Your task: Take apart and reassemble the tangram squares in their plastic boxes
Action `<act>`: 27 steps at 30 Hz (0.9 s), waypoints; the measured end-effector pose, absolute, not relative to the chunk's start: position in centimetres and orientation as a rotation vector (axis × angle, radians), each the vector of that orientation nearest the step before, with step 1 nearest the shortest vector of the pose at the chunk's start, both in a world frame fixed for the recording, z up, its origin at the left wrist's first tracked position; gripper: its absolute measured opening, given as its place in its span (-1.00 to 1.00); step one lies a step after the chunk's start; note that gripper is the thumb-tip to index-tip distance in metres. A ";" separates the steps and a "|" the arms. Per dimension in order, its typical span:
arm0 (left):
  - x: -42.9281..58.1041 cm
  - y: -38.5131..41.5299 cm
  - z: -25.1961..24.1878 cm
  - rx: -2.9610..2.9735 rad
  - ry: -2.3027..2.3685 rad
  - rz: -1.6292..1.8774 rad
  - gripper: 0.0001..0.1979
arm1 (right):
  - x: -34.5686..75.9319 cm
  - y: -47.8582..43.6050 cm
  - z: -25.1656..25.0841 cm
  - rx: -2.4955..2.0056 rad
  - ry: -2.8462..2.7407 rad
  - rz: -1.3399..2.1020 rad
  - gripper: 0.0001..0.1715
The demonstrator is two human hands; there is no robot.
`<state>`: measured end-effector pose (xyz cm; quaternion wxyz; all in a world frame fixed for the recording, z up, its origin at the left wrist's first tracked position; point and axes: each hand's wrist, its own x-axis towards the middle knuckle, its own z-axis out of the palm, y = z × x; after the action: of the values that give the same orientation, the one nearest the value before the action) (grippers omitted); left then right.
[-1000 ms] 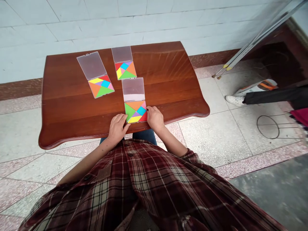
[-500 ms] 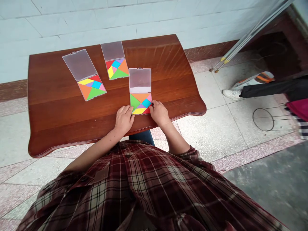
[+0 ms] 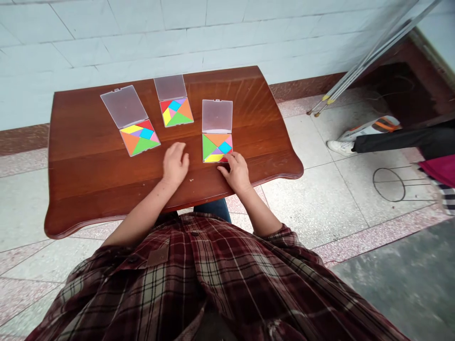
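Note:
Nearest me on the right lies an open tangram box (image 3: 217, 148), its colored pieces filling the tray and its clear lid (image 3: 217, 117) folded back. My right hand (image 3: 237, 173) rests at its lower right corner, fingertips over the red piece, thumb apart, gripping nothing. Left of the box, my left hand (image 3: 175, 163) hovers or rests on the wood with fingers apart, holding nothing. A second open tangram box (image 3: 140, 138) lies tilted to the left. The third tangram box (image 3: 177, 112) is farther back, also open and filled with pieces.
The boxes lie on a brown wooden table (image 3: 85, 189) against a white tiled wall (image 3: 142, 38). Crutches (image 3: 341, 83) lean at the right. Beyond the table's right end are a person's leg (image 3: 387, 139), a bag (image 3: 380, 125) and a wire ring (image 3: 389, 184) on the floor.
My left hand has let go of the nearest box and moved left. That box has shifted slightly right and away from the front edge. My right hand moved to its lower right corner.

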<state>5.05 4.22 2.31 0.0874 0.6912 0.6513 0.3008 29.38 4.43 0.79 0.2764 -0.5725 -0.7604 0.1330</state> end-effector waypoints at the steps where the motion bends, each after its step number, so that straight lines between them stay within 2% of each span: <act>1: 2.9 4.5 2.2 1.998 2.024 0.988 -0.68 | 29.2 4.1 0.5 -1.518 -2.066 0.353 -0.70; 3: -1.9 5.4 2.2 1.838 2.198 1.171 -0.75 | 28.9 3.9 0.1 -1.514 -2.088 0.347 -0.77; 7: -10.0 8.6 2.2 1.268 2.476 1.359 -0.83 | 28.8 4.7 -0.4 -1.541 -2.081 0.310 -0.72; 9: -12.2 10.9 2.2 1.045 2.457 1.370 -0.85 | 28.9 5.3 -0.5 -1.547 -2.085 0.299 -0.71; 11: -13.5 13.2 2.0 1.024 2.357 1.408 -0.78 | 28.8 5.9 -0.4 -1.560 -2.082 0.292 -0.72; 16: -14.2 16.7 1.6 0.937 2.224 1.437 -0.63 | 28.5 7.7 -0.4 -1.597 -2.051 0.260 -0.73; 20: -13.5 16.5 2.2 0.963 2.210 1.352 -0.75 | 28.3 9.3 -0.3 -1.628 -2.043 0.238 -0.73; 27: -10.2 11.7 2.8 1.016 1.935 1.423 -0.65 | 28.6 8.9 0.4 -1.628 -1.987 0.240 -0.73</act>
<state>-10.15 11.71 2.79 0.2638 0.3759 0.7156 0.5263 28.62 8.87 0.39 0.2774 -0.6062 -0.7400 0.0894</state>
